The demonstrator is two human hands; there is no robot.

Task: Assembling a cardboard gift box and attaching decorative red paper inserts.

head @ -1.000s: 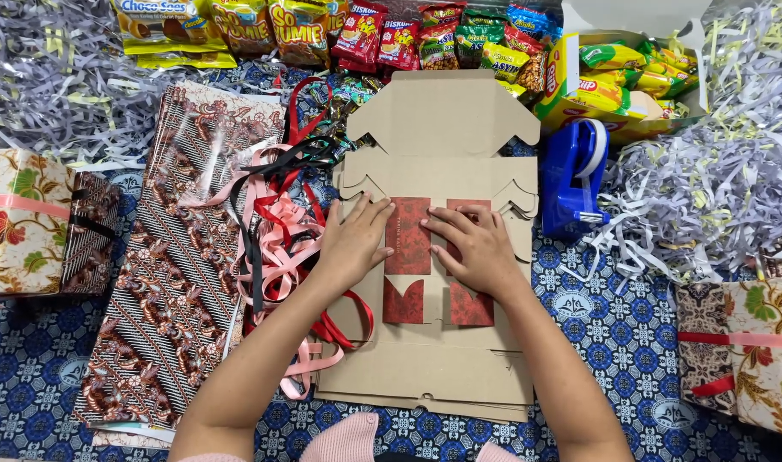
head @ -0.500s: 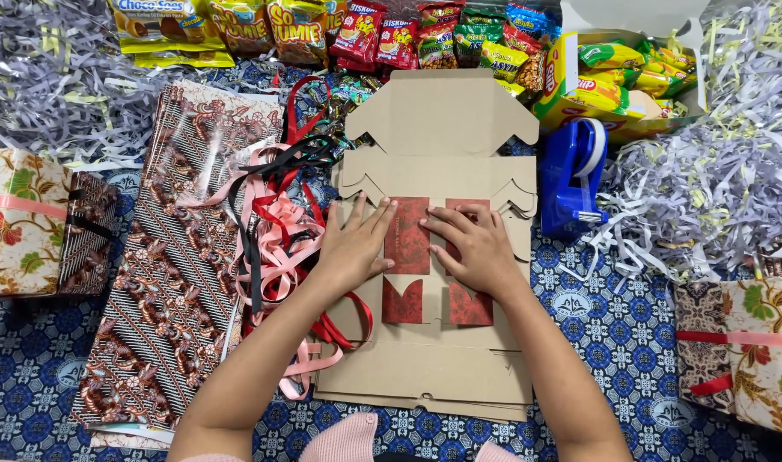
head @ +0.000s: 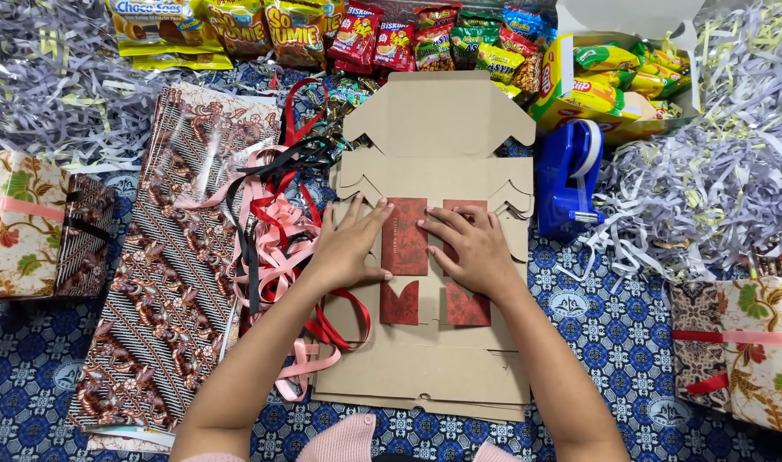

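A stack of flat brown cardboard box blanks (head: 425,359) lies in the middle of a blue patterned cloth. On it sits a dark red card piece (head: 405,244) with two flaps below. My left hand (head: 348,248) rests flat on the cardboard at the red piece's left edge, thumb touching it. My right hand (head: 472,252) lies flat over the red piece's right half, fingers spread. Neither hand grips anything.
Tangled pink, red and black ribbons (head: 271,227) and batik wrapping paper (head: 164,282) lie left. A blue tape dispenser (head: 569,180) stands right. Snack packets (head: 391,38) line the back, shredded paper (head: 707,171) fills both corners, and wrapped gift boxes (head: 23,222) sit at each side.
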